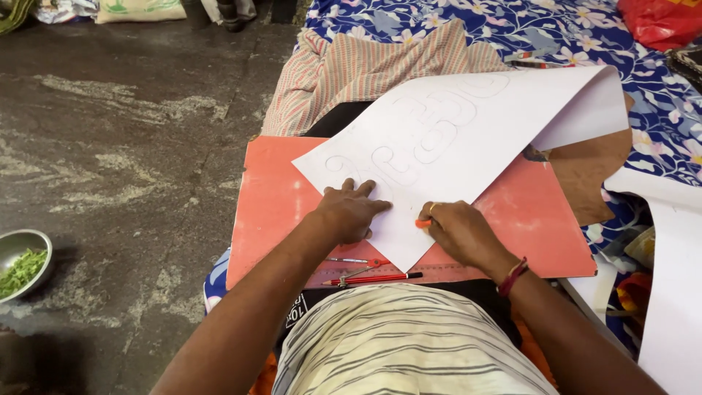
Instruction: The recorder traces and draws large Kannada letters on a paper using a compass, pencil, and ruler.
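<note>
The left hand (349, 212) lies flat, fingers spread, pinning the white sheet (453, 139) on the red board (270, 205). The right hand (461, 230) pinches what seems an orange cutter (423, 223) near the sheet's lower corner; following the outlined curves needs steady guidance.

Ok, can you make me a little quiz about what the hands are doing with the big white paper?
1. True or false: the left hand lies flat on the white paper.
2. What small thing does the right hand pinch against the paper? A) a green leaf B) an orange tool C) a spoon
3. What flat thing lies under the paper?

Key
1. True; its fingers are spread on the sheet.
2. B; only the orange tool's tip shows, so its kind is unclear.
3. A red board, with a pair of compasses holding a red pencil near its front edge.
</note>
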